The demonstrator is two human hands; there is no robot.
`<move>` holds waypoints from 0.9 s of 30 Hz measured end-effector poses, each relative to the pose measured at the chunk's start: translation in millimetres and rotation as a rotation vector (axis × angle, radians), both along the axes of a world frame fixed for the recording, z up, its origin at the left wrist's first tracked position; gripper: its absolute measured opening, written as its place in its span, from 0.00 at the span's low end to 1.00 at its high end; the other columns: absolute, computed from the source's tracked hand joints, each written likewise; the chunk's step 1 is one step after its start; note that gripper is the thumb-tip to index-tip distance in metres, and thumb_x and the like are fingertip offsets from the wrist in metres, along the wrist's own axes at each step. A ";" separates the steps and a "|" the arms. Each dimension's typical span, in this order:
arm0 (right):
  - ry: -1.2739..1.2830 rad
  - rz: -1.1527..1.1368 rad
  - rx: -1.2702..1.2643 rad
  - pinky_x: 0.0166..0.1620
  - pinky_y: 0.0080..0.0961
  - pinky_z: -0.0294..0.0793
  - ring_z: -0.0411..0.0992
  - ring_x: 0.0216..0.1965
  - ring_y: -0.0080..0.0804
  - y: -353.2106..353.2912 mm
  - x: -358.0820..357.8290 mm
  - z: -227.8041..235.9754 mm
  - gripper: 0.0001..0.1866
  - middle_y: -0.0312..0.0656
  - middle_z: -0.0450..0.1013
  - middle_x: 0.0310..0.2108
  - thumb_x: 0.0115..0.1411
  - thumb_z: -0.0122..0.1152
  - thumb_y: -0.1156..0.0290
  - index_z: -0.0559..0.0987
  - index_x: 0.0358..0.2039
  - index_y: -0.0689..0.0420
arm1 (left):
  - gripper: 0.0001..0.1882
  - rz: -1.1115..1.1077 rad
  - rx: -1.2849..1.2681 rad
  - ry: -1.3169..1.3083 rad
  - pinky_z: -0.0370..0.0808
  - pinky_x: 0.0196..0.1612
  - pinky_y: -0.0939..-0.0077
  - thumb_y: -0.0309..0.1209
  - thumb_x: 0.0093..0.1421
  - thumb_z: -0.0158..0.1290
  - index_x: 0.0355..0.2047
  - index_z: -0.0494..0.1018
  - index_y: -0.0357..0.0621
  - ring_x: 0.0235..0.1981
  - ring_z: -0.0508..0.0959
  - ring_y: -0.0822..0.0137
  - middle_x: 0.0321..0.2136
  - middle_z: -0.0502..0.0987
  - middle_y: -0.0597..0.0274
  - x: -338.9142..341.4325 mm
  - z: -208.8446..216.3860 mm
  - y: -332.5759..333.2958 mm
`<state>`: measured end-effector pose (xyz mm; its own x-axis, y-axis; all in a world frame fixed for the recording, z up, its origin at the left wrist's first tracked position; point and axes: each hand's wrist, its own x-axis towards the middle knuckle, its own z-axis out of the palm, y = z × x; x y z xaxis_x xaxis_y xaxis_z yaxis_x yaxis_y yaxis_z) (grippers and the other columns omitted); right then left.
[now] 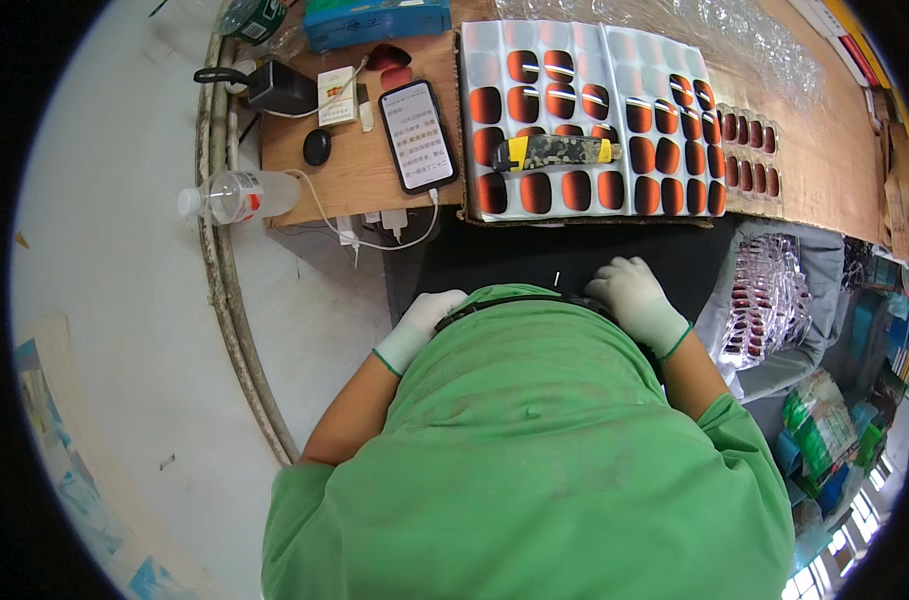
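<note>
Both my hands wear white gloves with green cuffs and rest at my waist, near the black belt (520,299) over my green shirt (535,420). My left hand (421,325) is at the left side of the belt, its fingertips mostly hidden by the shirt. On the other side, my right hand (637,302) has its fingers curled in at the belt; anything in them is hidden. Beyond the hands, sheets of red-brown gradient lenses (577,190) lie on the bench. A yellow and camouflage-patterned tool (558,152), seemingly a utility knife, lies across them.
A lit phone (418,136) on a charging cable lies left of the lenses, with a small box (338,95) and a black oval object (318,147). A plastic bottle (240,196) lies at the bench's left edge. A grey-lined bin (820,290) holds packed lenses (765,300) at right.
</note>
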<state>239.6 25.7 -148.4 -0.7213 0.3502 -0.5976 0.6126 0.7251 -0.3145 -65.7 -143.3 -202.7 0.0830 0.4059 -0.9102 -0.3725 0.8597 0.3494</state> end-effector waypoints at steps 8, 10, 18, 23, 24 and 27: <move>0.288 -0.266 -0.318 0.37 0.48 0.75 0.75 0.34 0.60 -1.3 5.0 19.5 0.11 0.57 0.77 0.29 0.60 0.58 0.66 0.81 0.32 0.61 | 0.11 -0.134 0.186 -0.010 0.72 0.37 0.73 0.35 0.66 0.53 0.37 0.79 0.40 0.31 0.71 0.76 0.27 0.77 0.67 -2.9 -0.7 -18.0; 0.248 -0.313 -0.278 0.43 0.49 0.76 0.77 0.38 0.57 6.1 4.6 13.4 0.13 0.54 0.79 0.33 0.62 0.59 0.62 0.83 0.36 0.58 | 0.13 -0.217 0.333 0.113 0.74 0.39 0.73 0.37 0.67 0.54 0.38 0.79 0.39 0.32 0.74 0.75 0.28 0.78 0.65 0.0 -14.3 -15.6; 0.486 -0.604 -0.348 0.42 0.34 0.78 0.80 0.34 0.44 50.3 44.4 79.3 0.12 0.51 0.80 0.31 0.60 0.63 0.69 0.82 0.38 0.64 | 0.16 -0.328 0.452 0.661 0.77 0.43 0.73 0.39 0.65 0.58 0.43 0.80 0.38 0.36 0.82 0.71 0.35 0.84 0.59 4.8 -1.7 8.9; 0.516 -0.754 -0.369 0.37 0.24 0.75 0.74 0.31 0.23 96.3 80.1 90.7 0.10 0.41 0.78 0.27 0.61 0.62 0.71 0.82 0.37 0.66 | 0.12 -0.169 0.622 0.852 0.77 0.47 0.76 0.29 0.64 0.59 0.46 0.80 0.38 0.40 0.81 0.74 0.37 0.83 0.63 3.2 50.0 56.2; 0.518 -0.812 -0.445 0.38 0.23 0.75 0.74 0.32 0.20 100.6 79.0 92.6 0.10 0.38 0.78 0.28 0.62 0.62 0.71 0.82 0.38 0.66 | 0.12 -0.131 0.649 0.851 0.77 0.48 0.76 0.28 0.64 0.59 0.47 0.80 0.38 0.41 0.80 0.74 0.38 0.82 0.64 1.5 59.5 71.2; 0.789 -0.943 -0.673 0.42 0.21 0.74 0.73 0.35 0.20 100.7 63.9 85.0 0.12 0.36 0.78 0.32 0.65 0.62 0.70 0.81 0.41 0.66 | 0.10 -0.098 0.775 0.833 0.76 0.46 0.76 0.24 0.65 0.54 0.45 0.78 0.36 0.38 0.77 0.75 0.38 0.79 0.67 -4.1 99.4 132.8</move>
<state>303.6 126.4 -63.4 -0.5981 0.6972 -0.3952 0.2793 -0.2808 -0.9182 -69.9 -10.4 -103.3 -0.3667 0.9076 -0.2043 0.2806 0.3172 0.9059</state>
